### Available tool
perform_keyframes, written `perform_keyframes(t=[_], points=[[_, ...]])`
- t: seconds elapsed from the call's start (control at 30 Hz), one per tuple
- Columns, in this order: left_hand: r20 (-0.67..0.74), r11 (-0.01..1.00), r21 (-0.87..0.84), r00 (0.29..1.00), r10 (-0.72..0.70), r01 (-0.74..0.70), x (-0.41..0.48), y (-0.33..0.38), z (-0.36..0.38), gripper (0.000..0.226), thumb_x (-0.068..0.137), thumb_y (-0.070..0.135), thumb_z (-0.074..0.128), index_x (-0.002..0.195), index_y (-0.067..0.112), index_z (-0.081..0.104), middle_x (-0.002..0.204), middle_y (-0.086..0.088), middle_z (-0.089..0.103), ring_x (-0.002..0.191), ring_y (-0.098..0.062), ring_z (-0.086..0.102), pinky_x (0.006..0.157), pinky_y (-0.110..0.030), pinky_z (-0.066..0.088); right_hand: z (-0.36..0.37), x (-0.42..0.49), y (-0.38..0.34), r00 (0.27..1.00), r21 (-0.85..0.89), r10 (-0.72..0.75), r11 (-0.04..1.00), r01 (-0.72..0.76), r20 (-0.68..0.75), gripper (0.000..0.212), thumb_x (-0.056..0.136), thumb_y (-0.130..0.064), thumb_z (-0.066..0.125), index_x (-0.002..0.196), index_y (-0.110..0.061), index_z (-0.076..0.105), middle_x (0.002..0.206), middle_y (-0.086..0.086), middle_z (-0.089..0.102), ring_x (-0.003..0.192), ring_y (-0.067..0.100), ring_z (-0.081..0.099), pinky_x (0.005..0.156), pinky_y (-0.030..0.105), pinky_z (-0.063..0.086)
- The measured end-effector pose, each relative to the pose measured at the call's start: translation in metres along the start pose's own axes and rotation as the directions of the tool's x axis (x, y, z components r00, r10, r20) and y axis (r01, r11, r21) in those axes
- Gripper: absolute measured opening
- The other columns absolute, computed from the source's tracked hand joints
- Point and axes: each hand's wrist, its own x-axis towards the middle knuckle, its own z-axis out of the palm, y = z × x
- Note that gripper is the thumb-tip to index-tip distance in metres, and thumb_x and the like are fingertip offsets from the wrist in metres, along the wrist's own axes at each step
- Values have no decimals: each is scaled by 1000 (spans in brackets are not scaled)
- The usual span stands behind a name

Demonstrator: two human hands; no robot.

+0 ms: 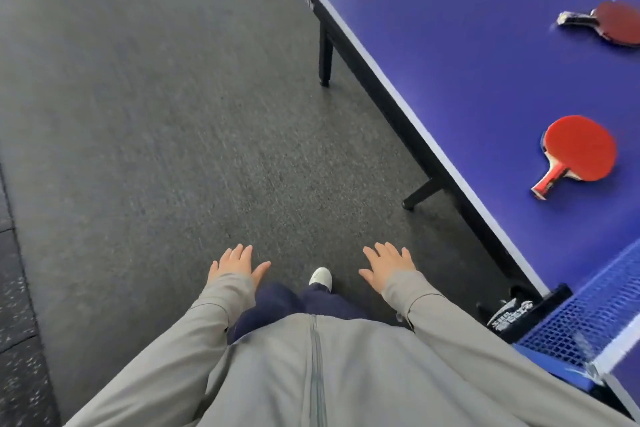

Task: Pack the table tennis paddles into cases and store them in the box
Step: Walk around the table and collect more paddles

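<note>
Both hands empty beside the table
Left hand (236, 266) and right hand (387, 264) are held flat, fingers spread; three paddles (579, 149) are left on the blue table (450, 45).

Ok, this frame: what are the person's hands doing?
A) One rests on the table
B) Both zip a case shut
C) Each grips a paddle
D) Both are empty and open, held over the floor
D: the left hand and right hand are spread open with nothing in them, over the grey floor, while the paddles, like the nearest red paddle, lie untouched on the blue table.
</note>
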Motion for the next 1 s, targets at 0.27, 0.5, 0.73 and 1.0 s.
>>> perform_keyframes(t=[0.27,0.5,0.73,1.0], points=[[-31,943,78,945,326,-323,87,102,-107,67,94,52,39,148,18,20,159,-1,10,145,-20,13,117,-39,16,-77,43,26,959,353,240,919,-175,-148,58,98,-47,32,149,-22,18,158,4,17,145,23,16,116,48,16],[23,745,204,764,645,-635,162,207,-194,66,95,50,40,148,18,20,158,-1,16,145,-18,14,116,-34,17,-145,76,47,832,550,519,760,-346,-194,57,98,-45,36,147,-19,24,152,3,31,136,23,34,110,40,30],[98,550,220,579,810,-806,195,298,-260,60,95,49,40,146,20,27,149,3,33,137,-19,30,108,-35,30,-185,81,78,540,831,834,376,-411,-111,50,96,-40,45,139,-15,38,135,6,48,126,25,43,99,39,39],[192,465,245,513,837,-851,223,385,-262,58,94,51,40,144,24,29,144,5,38,132,-18,34,99,-37,38,-174,65,163,174,920,974,-65,-387,142,53,93,-35,54,136,-7,41,134,14,47,126,31,40,96,45,38]])
